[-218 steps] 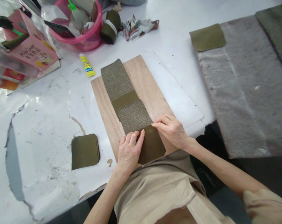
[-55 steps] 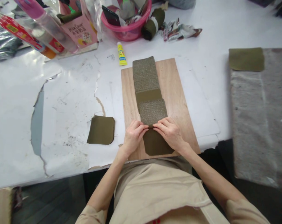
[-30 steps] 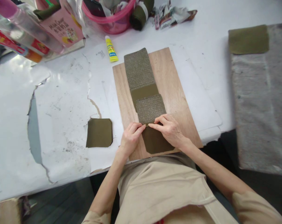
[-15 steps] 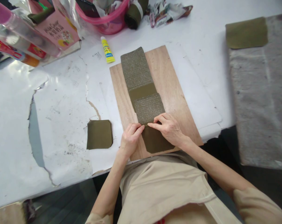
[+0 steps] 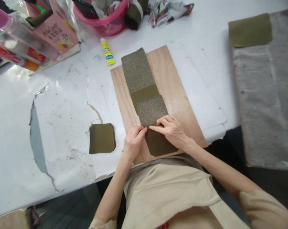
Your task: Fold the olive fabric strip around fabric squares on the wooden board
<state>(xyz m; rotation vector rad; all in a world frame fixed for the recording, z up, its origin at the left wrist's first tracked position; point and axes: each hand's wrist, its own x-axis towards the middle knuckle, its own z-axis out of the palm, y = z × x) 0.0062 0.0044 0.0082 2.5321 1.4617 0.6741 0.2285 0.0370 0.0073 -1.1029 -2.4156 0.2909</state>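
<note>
A long olive leather-like strip [image 5: 145, 92] lies on a wooden board [image 5: 174, 92]. Its upper part shows rough grey-green panels, with a smooth band between them; the smooth dark piece [image 5: 159, 143] at its near end has cut corners. My left hand [image 5: 133, 141] has its fingers closed at the left end of the crosswise seam, thumb and fingertips pinching the edge. Along the same seam my right hand [image 5: 173, 131] presses with its thumb and bent index finger, closed on the strip. The fingertips of both hands almost meet.
Left of the board lies a small stack of olive squares [image 5: 102, 139]. A yellow glue tube [image 5: 108, 52] is beyond it, near a pink basket [image 5: 105, 24], a rolled olive piece [image 5: 135, 14] and bottles [image 5: 31, 38]. A grey felt-like sheet [image 5: 265, 95] hangs over the right edge.
The view has shifted slightly. Both hands stay at the same seam, with the right fingertips a little closer to the left ones.
</note>
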